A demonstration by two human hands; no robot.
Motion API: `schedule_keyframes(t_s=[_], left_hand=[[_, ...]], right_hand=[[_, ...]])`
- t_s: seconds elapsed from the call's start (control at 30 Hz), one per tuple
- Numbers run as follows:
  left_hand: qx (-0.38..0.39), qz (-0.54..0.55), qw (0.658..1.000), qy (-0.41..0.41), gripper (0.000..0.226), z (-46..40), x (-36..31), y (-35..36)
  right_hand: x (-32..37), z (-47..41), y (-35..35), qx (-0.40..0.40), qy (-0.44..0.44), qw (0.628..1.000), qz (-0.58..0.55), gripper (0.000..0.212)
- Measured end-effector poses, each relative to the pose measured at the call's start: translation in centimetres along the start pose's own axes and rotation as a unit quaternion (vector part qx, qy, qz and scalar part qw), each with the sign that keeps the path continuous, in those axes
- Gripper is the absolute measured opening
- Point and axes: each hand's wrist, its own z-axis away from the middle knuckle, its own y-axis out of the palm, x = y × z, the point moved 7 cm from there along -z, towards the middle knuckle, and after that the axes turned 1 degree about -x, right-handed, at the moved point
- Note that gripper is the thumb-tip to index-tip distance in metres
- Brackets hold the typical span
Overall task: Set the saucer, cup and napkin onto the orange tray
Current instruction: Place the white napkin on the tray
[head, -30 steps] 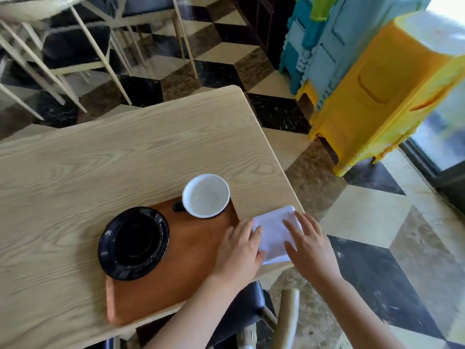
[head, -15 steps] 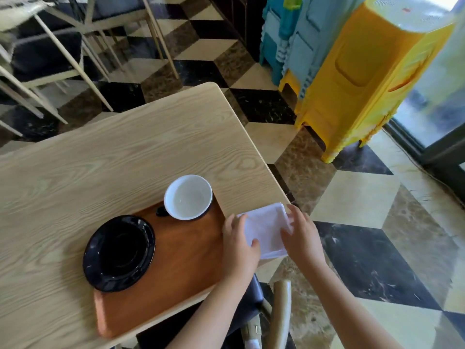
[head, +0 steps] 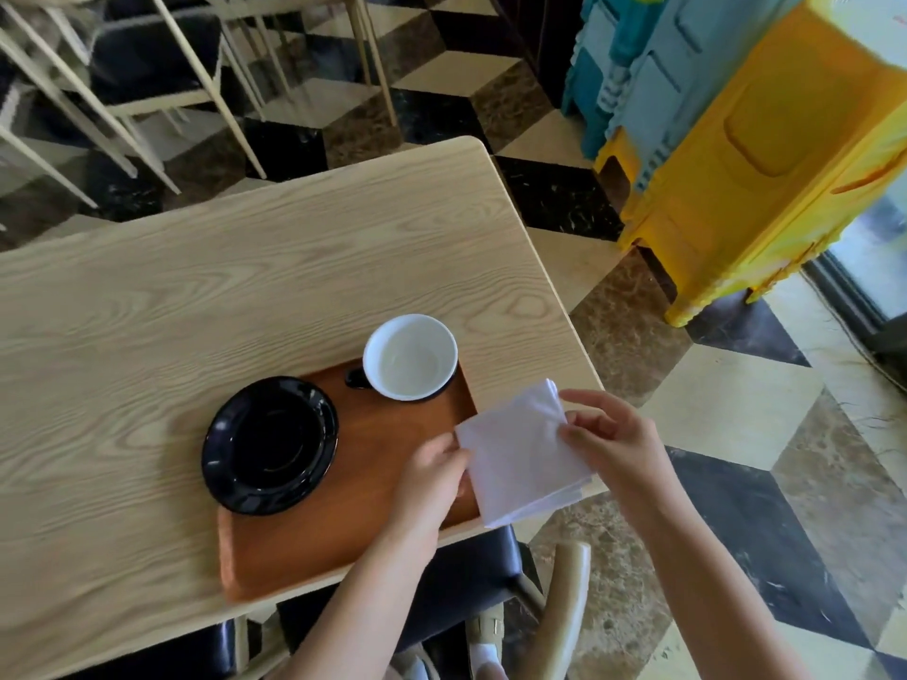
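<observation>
An orange-brown tray (head: 343,537) lies at the near edge of the wooden table. A black saucer (head: 270,444) rests on its left end, overhanging the tray's rim. A cup (head: 410,356), white inside and dark outside, stands on the tray's far right corner with its handle pointing left. A folded white napkin (head: 520,458) is held up over the tray's right edge and the table corner. My left hand (head: 432,471) pinches its left edge, and my right hand (head: 608,436) pinches its right corner.
The light wooden table (head: 245,287) ends just right of the tray. A dark-seated chair (head: 471,571) stands under the near edge. Stacked yellow and blue plastic stools (head: 765,154) stand at the right, and pale-framed chairs (head: 147,66) beyond the table.
The napkin lay flat on the table corner under both hands. Now both hands have pinched it and raised it, shifting it left over the tray's right edge.
</observation>
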Motion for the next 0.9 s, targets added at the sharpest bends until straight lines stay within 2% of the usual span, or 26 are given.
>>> schedule_keyframes(t_s=[0.07,0.17,0.23,0.3,0.4,0.53,0.73,0.8,0.9], left_hand=[[0.023,-0.013,0.999,-0.025,0.026,0.3,0.7,-1.0],[0.042,0.039,0.998,-0.029,0.032,0.7,1.3,-2.7],[-0.021,0.007,1.000,0.003,0.038,0.8,1.3,-4.8],[-0.101,-0.064,0.990,0.070,0.041,1.1,1.0,-6.8],[-0.135,-0.104,0.975,0.140,0.045,1.7,0.9,-7.8],[-0.131,-0.170,0.961,0.176,0.057,2.2,1.7,-7.8],[-0.127,-0.317,0.913,0.223,0.062,2.7,2.9,-7.2],[-0.136,-0.369,0.886,0.246,0.060,3.0,3.2,-7.1],[-0.160,-0.460,0.825,0.286,0.056,3.4,3.2,-6.9]], right_hand=[[-0.2,-0.1,1.2,0.013,0.009,1.000,-0.020,0.032],[-0.6,-0.2,3.0,0.017,0.001,1.000,-0.015,0.035],[-0.8,-0.2,4.3,0.026,-0.020,0.999,0.027,0.042],[-0.9,-0.2,5.7,0.045,-0.051,0.993,0.095,0.045],[-1.3,0.1,7.7,0.059,-0.095,0.972,0.205,0.046],[-2.0,0.7,9.7,0.096,-0.146,0.930,0.324,0.042],[-2.5,1.9,11.3,0.125,-0.202,0.865,0.442,0.035],[-2.3,2.5,11.5,0.117,-0.235,0.830,0.492,0.038],[-2.4,3.1,11.5,0.102,-0.287,0.777,0.551,0.047]])
